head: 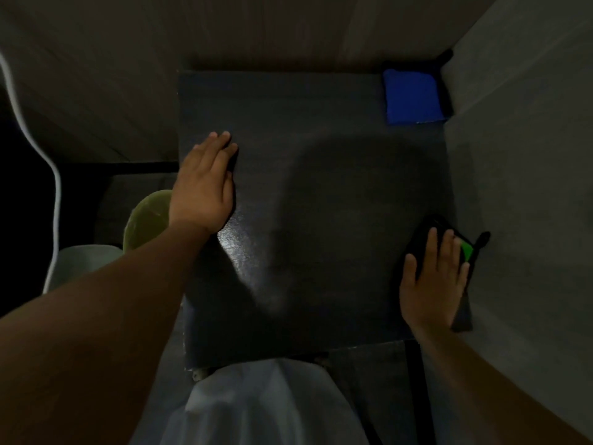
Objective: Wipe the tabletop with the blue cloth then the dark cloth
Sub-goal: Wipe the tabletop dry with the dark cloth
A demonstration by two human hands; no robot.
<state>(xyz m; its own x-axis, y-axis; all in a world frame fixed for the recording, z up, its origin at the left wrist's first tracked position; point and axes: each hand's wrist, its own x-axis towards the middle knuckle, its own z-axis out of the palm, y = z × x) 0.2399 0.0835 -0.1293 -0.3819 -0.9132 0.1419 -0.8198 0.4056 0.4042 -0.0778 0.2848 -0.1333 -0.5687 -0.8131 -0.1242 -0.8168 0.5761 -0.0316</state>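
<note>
Dark cloth [425, 231]: right edge of tabletop [305, 187], pressed under the flat, straight-fingered right hand [431, 284]. Blue cloth [412, 96]: folded, far right corner. Left hand [202, 187]: flat, fingers extended, on the left edge. Surface dark, dimly lit. Grey wall [519, 155] right; white cable [57, 187] left.

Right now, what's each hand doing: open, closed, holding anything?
Left hand: open, fingers flat on the tabletop.
Right hand: open, straight fingers pressing on the dark cloth.
</note>
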